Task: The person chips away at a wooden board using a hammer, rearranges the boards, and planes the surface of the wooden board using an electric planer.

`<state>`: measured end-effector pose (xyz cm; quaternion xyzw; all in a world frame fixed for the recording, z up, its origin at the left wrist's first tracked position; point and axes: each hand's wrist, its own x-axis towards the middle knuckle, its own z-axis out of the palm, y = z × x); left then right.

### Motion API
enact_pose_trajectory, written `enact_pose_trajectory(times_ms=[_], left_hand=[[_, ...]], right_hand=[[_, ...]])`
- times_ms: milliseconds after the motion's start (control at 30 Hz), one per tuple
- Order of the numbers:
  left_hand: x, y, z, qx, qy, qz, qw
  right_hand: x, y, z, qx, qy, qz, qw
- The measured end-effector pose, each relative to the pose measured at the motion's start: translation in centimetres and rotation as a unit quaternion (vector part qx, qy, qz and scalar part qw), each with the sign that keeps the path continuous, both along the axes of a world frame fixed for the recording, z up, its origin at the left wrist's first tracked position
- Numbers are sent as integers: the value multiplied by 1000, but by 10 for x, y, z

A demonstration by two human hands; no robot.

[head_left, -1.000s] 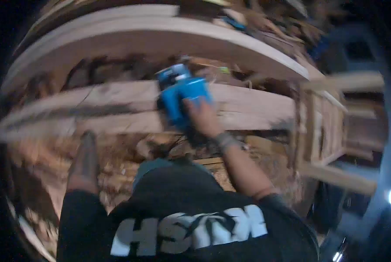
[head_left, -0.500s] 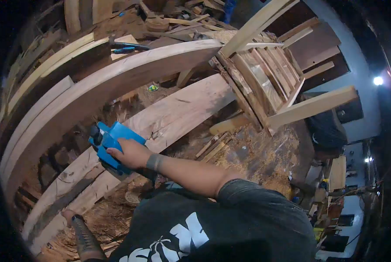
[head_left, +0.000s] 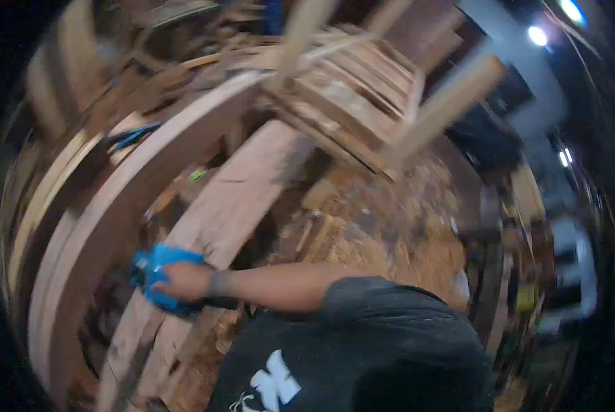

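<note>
Across long edges of plank [head_left: 237, 187], blurred blue tool [head_left: 170, 255], part-hidden by right hand [head_left: 186, 281] gripping it; left hand [head_left: 141, 403] mostly cut off, grip impossible to tell.

Blue tool [head_left: 170, 257] — pinkish-brown plank [head_left: 242, 185], dark-streaked — black shirt [head_left: 397, 329] with white print [head_left: 278, 381].

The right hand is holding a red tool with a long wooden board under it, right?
Not red: the head view shows that the tool is blue. The right hand does hold it, with a long wooden board under it.
</note>
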<state>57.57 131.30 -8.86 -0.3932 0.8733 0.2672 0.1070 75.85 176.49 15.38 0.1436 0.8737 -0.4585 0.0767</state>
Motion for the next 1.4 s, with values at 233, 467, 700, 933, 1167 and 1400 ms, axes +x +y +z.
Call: enact_pose_trajectory(times_ms=[233, 467, 700, 933, 1167, 1400], left_hand=[[-20, 130, 21, -17, 11, -165, 986], [-22, 190, 25, -36, 1, -241, 970], [-22, 211, 25, -37, -3, -266, 963], [-40, 180, 13, -17, -14, -239, 971], [-14, -49, 6, 6, 9, 14, 1000], [15, -104, -2, 18, 13, 188, 982]], right_hand=[[76, 12, 24, -27, 24, -70, 997], [64, 23, -2, -41, 33, -118, 992], [42, 21, 10, -54, 26, -96, 994], [113, 26, 1, 6, 19, -134, 991], [42, 40, -4, 18, -38, -114, 993], [132, 73, 4, 20, -4, -121, 992]])
